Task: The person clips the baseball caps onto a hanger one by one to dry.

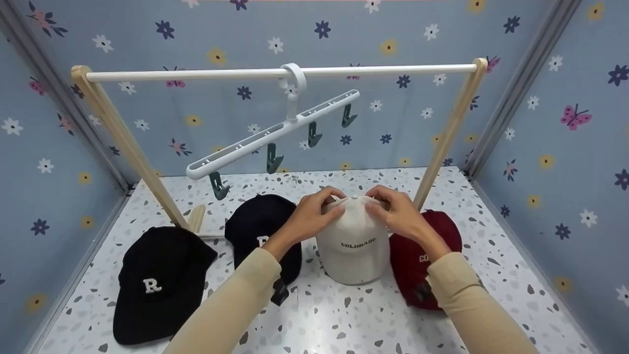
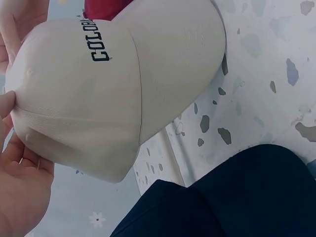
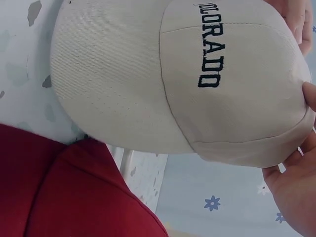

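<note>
A cream baseball cap (image 1: pixel 355 231) lettered COLORADO stands tilted up, its brim toward the front. My left hand (image 1: pixel 314 214) pinches the crown's left side near the top, thumb in front. On the crown's other side my right hand (image 1: pixel 398 211) pinches the fabric the same way. The left wrist view shows the cap's crown (image 2: pixel 74 84) between both hands, with fingers partly hidden behind it. In the right wrist view, the brim (image 3: pixel 108 79) hangs close to the speckled surface; whether it touches cannot be told.
A black cap (image 1: pixel 162 280) with an R lies at left, a navy cap (image 1: pixel 260 221) beside my left forearm, a dark red cap (image 1: pixel 442 231) under my right forearm. Behind, a white hanger (image 1: pixel 275 135) with several green clips hangs from a rack's rod (image 1: pixel 393 71).
</note>
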`<action>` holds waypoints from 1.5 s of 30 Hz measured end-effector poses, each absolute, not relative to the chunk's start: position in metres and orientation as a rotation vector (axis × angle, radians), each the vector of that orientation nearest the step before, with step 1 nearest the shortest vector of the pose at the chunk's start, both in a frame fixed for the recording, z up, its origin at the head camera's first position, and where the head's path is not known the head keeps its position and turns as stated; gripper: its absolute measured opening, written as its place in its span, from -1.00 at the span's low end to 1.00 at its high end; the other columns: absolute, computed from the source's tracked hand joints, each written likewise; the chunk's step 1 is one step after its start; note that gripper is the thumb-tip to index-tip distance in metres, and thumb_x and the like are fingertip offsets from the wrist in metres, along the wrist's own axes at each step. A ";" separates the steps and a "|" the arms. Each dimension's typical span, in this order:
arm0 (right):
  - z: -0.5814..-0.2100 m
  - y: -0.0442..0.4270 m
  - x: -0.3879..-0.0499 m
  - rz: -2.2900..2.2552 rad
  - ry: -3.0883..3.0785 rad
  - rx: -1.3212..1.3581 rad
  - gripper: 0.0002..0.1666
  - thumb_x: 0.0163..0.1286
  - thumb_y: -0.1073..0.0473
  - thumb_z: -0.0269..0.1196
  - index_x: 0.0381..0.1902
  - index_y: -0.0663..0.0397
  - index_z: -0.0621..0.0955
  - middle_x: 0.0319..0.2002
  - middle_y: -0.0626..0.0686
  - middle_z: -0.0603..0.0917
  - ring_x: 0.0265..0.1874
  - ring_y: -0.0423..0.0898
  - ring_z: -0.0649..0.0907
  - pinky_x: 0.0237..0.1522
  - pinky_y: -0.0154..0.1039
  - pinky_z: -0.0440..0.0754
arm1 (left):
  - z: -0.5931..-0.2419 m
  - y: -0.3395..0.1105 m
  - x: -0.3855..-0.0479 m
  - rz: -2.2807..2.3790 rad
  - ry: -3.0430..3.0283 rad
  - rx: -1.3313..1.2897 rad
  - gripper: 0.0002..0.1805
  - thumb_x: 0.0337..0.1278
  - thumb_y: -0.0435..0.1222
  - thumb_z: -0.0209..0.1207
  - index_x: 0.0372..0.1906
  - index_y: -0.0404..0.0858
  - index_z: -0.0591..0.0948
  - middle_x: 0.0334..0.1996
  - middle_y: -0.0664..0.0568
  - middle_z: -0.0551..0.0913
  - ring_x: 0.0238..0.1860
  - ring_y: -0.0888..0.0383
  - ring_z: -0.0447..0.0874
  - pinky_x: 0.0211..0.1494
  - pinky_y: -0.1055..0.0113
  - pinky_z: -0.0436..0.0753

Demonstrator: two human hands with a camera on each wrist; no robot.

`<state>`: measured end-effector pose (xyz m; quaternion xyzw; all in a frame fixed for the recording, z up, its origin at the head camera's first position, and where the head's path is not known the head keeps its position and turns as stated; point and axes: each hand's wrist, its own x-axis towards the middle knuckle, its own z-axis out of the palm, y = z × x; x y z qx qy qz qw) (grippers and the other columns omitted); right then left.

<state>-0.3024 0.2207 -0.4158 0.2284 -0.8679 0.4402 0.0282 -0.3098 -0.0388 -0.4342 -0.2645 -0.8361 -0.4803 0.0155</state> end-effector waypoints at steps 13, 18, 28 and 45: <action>-0.412 0.230 -0.303 1.304 -2.720 0.665 -0.78 0.61 0.15 0.27 0.09 0.10 0.69 -0.12 0.10 0.75 -0.12 0.02 0.71 0.02 0.00 0.72 | -0.420 -0.031 -0.311 -1.497 -2.572 -0.825 -0.76 0.44 -0.20 0.36 0.11 -0.05 0.70 -0.22 0.04 0.70 -0.19 0.13 0.61 -0.07 0.20 0.62; -0.407 0.231 -0.308 1.226 -2.738 0.684 -0.77 0.62 0.16 0.27 0.11 0.12 0.68 -0.10 0.10 0.76 -0.06 0.04 0.72 0.11 0.04 0.70 | -0.412 -0.030 -0.313 -1.460 -2.574 -0.816 -0.77 0.43 -0.21 0.37 0.10 -0.06 0.71 -0.23 0.03 0.70 -0.19 0.13 0.61 -0.07 0.22 0.62; -0.385 0.237 -0.320 1.093 -2.705 0.749 -0.78 0.62 0.15 0.27 0.08 0.14 0.70 -0.13 0.13 0.76 -0.16 0.02 0.66 0.01 0.03 0.64 | -0.394 -0.023 -0.320 -1.396 -2.525 -0.774 -0.77 0.45 -0.25 0.34 0.11 -0.08 0.74 -0.15 0.02 0.77 -0.12 0.11 0.69 0.08 0.15 0.64; -0.364 0.231 -0.336 1.096 -2.688 0.635 -0.74 0.61 0.15 0.27 0.08 0.19 0.72 -0.03 0.20 0.77 -0.02 0.11 0.68 0.13 0.07 0.61 | -0.378 -0.008 -0.338 -1.286 -2.410 -0.597 -0.84 0.41 -0.25 0.37 0.01 -0.08 0.80 -0.01 0.07 0.82 0.10 0.09 0.74 0.27 0.16 0.60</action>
